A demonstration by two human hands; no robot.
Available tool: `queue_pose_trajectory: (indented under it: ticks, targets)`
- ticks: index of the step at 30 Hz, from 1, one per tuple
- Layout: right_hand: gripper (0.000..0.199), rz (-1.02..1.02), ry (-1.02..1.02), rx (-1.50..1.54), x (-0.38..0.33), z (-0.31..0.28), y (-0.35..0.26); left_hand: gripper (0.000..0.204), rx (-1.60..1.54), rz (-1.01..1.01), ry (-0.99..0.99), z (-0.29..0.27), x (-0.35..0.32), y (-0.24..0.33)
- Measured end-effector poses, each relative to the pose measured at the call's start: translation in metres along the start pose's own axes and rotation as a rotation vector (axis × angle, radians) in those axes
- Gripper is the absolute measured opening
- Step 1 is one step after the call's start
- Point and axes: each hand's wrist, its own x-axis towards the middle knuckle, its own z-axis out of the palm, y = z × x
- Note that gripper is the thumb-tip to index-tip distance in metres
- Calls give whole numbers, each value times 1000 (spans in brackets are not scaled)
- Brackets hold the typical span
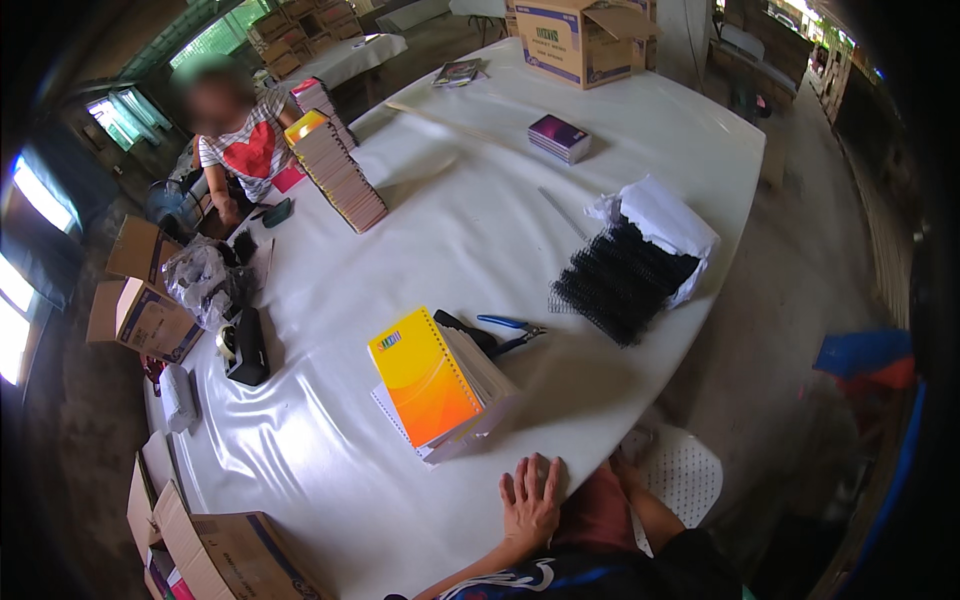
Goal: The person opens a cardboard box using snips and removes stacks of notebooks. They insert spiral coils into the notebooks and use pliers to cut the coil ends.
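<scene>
My left hand (530,503) lies flat on the near edge of the white-covered table (330,440), its fingers spread and nothing in them. My right hand (626,468) is down beside my thigh, by the seat of a white perforated plastic chair (682,478); its fingers are mostly hidden. Just beyond my left hand stands a stack of spiral notebooks (424,376) with a yellow-orange cover on top. Behind the stack are blue-handled pliers (518,326) and a black object (462,328) I cannot make out. Farther right, black wire binding coils (622,284) spill from a white wrapper (668,228).
Across the table a person sits by a tall notebook stack (338,172). Purple notebooks (559,139) and a cardboard box (570,45) are toward the far edge. A tape dispenser (246,348), crumpled plastic (205,280) and an open box (160,318) line the left. Another box (235,555) stands near left.
</scene>
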Motion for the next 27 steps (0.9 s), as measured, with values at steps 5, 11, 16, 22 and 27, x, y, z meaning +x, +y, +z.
queue_pose_trajectory:
  ticks: [5,11,16,22,27]
  targets:
    - [34,652,271,430,4,-52,66,84,24,45,31,5,4,-1]
    - [33,519,976,681,-2,-136,83,68,4,33,9,3,3,0]
    - [35,30,1163,793,12,-250,-10,73,-70,21,-22,-7,2,2]
    - [38,-192,1058,930,30,-263,-54,77,-11,57,-4,0,1,0]
    - [47,-342,1043,374,33,-289,-77,66,-18,12,9,-4,4,1]
